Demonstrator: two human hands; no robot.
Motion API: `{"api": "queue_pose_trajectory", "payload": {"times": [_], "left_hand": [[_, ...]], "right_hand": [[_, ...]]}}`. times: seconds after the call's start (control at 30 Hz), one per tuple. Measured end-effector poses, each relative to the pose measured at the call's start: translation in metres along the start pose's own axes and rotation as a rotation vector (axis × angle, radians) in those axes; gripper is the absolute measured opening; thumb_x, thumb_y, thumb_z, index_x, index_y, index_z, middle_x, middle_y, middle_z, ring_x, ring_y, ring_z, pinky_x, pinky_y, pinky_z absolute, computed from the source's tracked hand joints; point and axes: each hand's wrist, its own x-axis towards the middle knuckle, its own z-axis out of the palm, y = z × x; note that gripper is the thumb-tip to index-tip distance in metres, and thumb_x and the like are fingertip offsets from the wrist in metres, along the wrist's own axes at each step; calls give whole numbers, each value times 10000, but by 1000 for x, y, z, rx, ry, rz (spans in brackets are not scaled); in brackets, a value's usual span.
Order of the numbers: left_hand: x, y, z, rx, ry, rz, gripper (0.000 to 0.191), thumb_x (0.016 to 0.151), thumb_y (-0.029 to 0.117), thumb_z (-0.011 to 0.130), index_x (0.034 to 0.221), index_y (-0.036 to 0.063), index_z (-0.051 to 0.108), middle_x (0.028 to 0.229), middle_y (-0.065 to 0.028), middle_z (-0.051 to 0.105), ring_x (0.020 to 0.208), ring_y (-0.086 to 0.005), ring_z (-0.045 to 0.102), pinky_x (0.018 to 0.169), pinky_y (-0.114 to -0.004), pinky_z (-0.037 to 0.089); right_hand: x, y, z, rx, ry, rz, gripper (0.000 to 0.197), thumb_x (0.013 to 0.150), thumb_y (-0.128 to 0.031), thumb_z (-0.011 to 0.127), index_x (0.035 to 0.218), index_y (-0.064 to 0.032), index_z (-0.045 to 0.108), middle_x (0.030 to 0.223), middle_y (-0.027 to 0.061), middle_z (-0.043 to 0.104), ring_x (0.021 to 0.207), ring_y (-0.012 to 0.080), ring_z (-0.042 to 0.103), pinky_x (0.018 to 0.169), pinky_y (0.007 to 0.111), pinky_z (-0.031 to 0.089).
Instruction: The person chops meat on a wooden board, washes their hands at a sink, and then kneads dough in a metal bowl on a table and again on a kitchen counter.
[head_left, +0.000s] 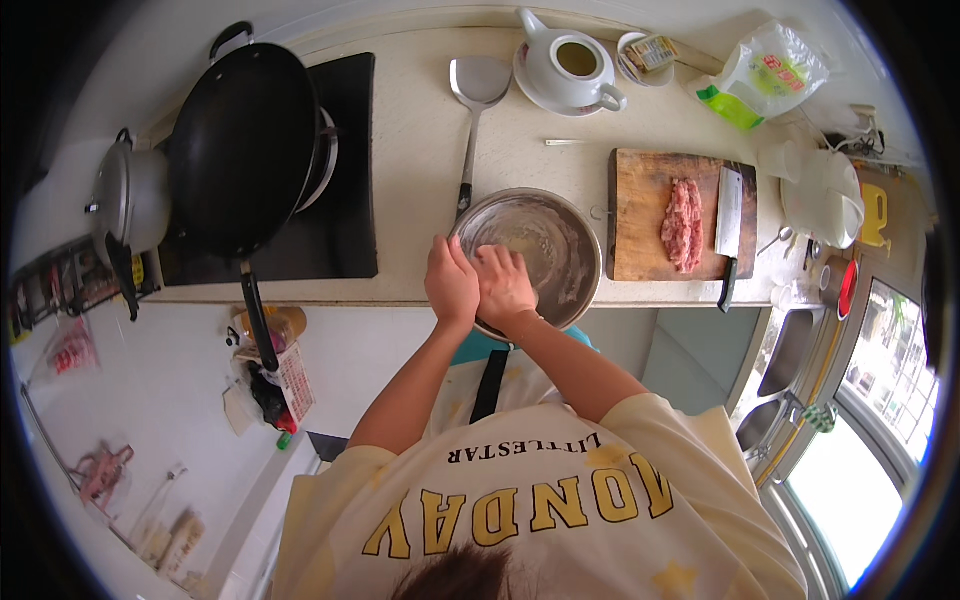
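Note:
In front of me, near the counter's edge, stands a round metal bowl (564, 259), its inner wall smeared with a pale, floury paste. My left hand (452, 289) lies over the bowl's left rim, fingers together. Pressed close beside it, my right hand (507, 283) is inside the bowl with bent fingers against the left part. Whatever lies under the right palm is hidden. A metal wok spatula (474, 112) rests just beyond the bowl, its dark handle end reaching the rim.
To the right, a wooden cutting board (637, 217) bears raw minced meat (682, 225) and a cleaver (728, 214), whose handle overhangs the board. A black wok (240, 150) stands on the cooktop (352, 225) at left. A white teapot (551, 56) and a plastic bag (772, 75) are behind.

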Motion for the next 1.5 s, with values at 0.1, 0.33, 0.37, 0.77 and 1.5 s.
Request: {"api": "queue_pose_trajectory", "payload": {"times": [0.1, 0.33, 0.37, 0.77, 1.5], "left_hand": [[0, 0, -1, -30, 17, -17, 257, 1001, 249, 427, 897, 21, 485, 793, -228, 595, 739, -455, 562, 620, -504, 438], [-1, -1, 0, 20, -31, -18, 251, 1002, 237, 412, 910, 12, 475, 817, -240, 578, 753, -461, 551, 630, -502, 432], [-3, -4, -1, 26, -65, -35, 245, 1000, 236, 413, 934, 9, 480, 854, -239, 582, 781, -456, 559, 649, -504, 443], [-4, -2, -4, -22, 15, 46, 255, 1009, 208, 392, 881, -4, 453, 760, -266, 537, 710, -479, 513, 607, -494, 397], [-3, -11, 6, 120, 134, 87, 264, 989, 287, 455, 1066, 45, 527, 828, -171, 621, 684, -389, 623, 572, -466, 520]], "right_hand": [[6, -2, 6, -125, -39, 0, 209, 825, -243, 514, 970, -98, 558, 1026, 80, 511, 1015, 268, 496, 844, 413, 407], [31, 14, 15, 146, 9, 50, 139, 785, -248, 574, 805, -112, 558, 863, 69, 509, 908, 264, 526, 702, 387, 471], [31, 15, 17, 153, -3, 68, 139, 785, -248, 574, 805, -112, 558, 863, 69, 509, 908, 264, 526, 702, 387, 471], [53, 27, 32, 264, 110, 219, 249, 763, -222, 603, 569, -67, 623, 691, 147, 631, 653, 299, 627, 525, 423, 523], [-9, 32, -50, 219, -298, -584, 275, 871, -330, 560, 877, -57, 590, 910, 119, 578, 918, 270, 537, 807, 395, 445]]}}
